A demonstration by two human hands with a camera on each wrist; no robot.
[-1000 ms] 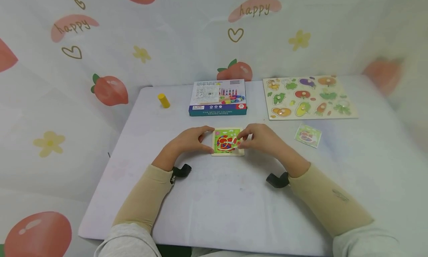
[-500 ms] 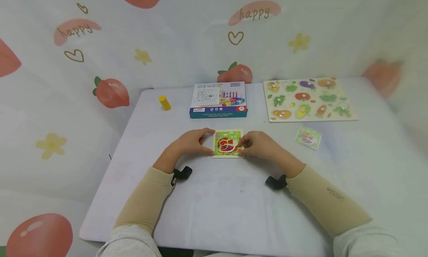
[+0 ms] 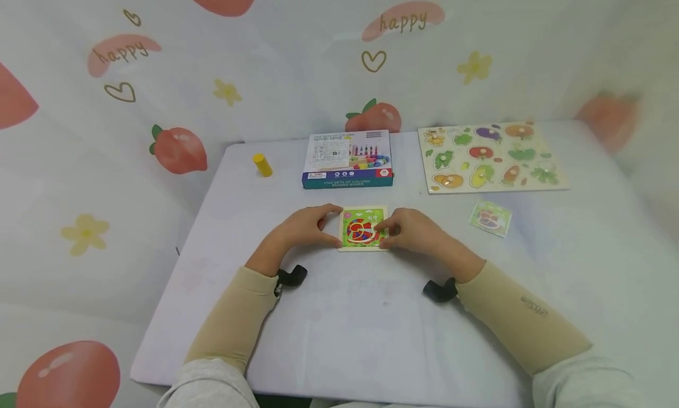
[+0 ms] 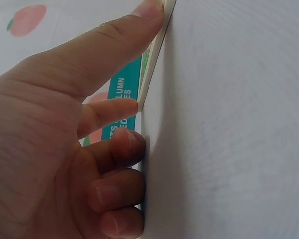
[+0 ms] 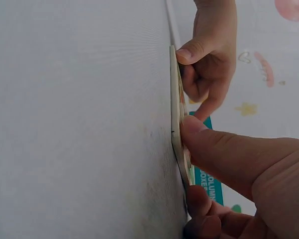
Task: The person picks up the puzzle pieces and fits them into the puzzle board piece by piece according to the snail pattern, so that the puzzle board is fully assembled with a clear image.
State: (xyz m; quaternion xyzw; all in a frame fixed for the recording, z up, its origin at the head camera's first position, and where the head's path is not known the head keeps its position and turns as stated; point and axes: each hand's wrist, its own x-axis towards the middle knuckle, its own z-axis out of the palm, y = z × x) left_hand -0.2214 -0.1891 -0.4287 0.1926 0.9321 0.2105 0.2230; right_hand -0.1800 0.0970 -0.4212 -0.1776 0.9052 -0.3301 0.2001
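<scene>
A small square wooden jigsaw puzzle board point(image 3: 362, 233) with a red and blue snail picture on green lies flat in the middle of the table. My left hand point(image 3: 305, 226) holds its left edge, thumb at the near corner and index finger at the far corner. In the left wrist view, the other fingers are curled beside the board's thin edge. My right hand point(image 3: 415, 229) is over the board's right side, thumb and fingertips at a puzzle piece by the snail's head; the fingers mostly hide that piece. In the right wrist view, the right thumb point(image 5: 194, 130) lies on the board's surface.
Behind the board stands a bead-set box point(image 3: 347, 160). A yellow cylinder point(image 3: 262, 165) is at the back left. A vegetable peg puzzle point(image 3: 490, 158) lies at the back right, with a small snail picture card point(image 3: 491, 218) in front of it.
The right hand has lowered a puzzle piece from above the board onto its right side. The snail picture looks fuller now. The left hand stays at the left edge.
</scene>
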